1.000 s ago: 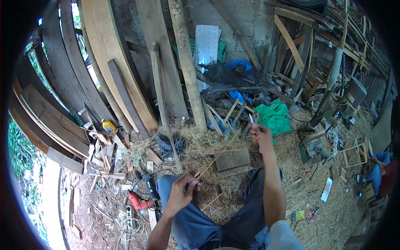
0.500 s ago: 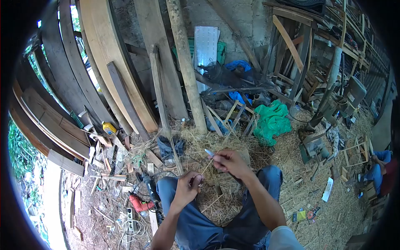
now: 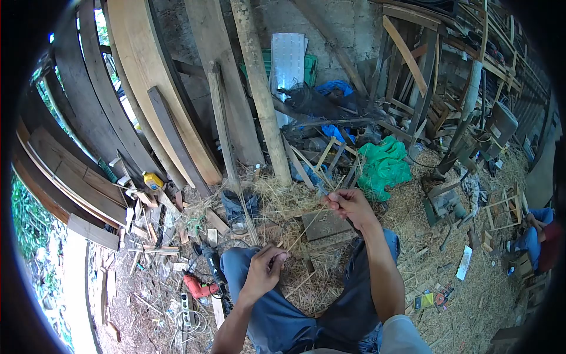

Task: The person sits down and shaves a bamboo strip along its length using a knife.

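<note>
Between my knees, my left hand (image 3: pixel 266 270) is closed in a pinch on one end of a thin pale strip (image 3: pixel 305 233), which looks like split bamboo or wood. The strip slants up and to the right, toward my right hand (image 3: pixel 352 207). My right hand is wrapped round a knife (image 3: pixel 322 188) with its blurred, shiny blade pointing up and left; its dark handle is mostly hidden by the hand and wrist. Whether the blade touches the strip's upper end I cannot make out.
A wooden block (image 3: pixel 326 225) lies on the shaving-strewn floor ahead. By my left knee are a red power tool (image 3: pixel 199 287) and a power strip (image 3: pixel 187 310). Boards (image 3: pixel 171 106) lean at the left, a green sheet (image 3: pixel 383 168) lies ahead, and another person (image 3: pixel 533 236) sits far right.
My right hand has moved up and to the right with the knife, away from my left hand. More of the pale strip shows between them. My left hand has barely moved.
</note>
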The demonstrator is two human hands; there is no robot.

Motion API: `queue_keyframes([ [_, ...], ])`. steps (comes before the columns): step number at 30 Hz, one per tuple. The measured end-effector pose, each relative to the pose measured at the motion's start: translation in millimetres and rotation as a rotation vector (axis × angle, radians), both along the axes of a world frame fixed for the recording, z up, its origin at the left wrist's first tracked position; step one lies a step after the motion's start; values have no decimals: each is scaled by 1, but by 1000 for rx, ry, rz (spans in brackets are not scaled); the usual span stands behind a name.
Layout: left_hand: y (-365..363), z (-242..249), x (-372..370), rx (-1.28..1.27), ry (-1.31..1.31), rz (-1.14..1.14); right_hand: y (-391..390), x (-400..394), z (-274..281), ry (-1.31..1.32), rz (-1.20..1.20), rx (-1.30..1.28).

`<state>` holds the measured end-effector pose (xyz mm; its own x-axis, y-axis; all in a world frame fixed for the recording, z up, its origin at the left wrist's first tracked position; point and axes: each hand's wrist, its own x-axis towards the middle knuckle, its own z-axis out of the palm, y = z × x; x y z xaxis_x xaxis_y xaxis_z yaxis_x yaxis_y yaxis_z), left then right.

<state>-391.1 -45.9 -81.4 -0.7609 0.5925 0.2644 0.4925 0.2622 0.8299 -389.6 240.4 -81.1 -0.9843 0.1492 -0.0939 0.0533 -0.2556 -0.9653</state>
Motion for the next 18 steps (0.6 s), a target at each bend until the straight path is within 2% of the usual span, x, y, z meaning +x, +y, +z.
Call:
queue_keyframes([
  [3, -1, 8, 5, 0, -48, 2, 16, -3, -4, 19, -58, -9],
  [6, -1, 6, 3, 30, 63, -26, 18, -5, -6, 18, -50, -11],
  [8, 0, 15, 4, -30, -15, -13, 15, -7, -8, 37, -67, -20],
  [10, 0, 11, 1, -24, 12, 0, 7, -9, -12, 55, -81, -24],
  [11, 1, 9, -1, -20, 35, 14, -5, -8, -18, 13, -75, 93],
  [12, 3, 7, -2, -18, 34, 16, -18, -6, -24, -30, -68, 207],
  [13, 5, 6, -3, -17, 44, 28, -30, -4, -29, -61, 81, 76],
  [14, 6, 6, -5, -16, 56, 40, -27, -8, -28, -58, 83, 78],
  [16, 2, 9, -4, -6, 45, 47, -12, -14, -24, -100, -179, 225],
  [17, -2, 11, -2, 2, 38, 50, 13, -17, -21, 29, -137, -18],
  [18, -4, 13, 0, -4, 41, 49, 9, -17, -21, 32, -137, -24],
])
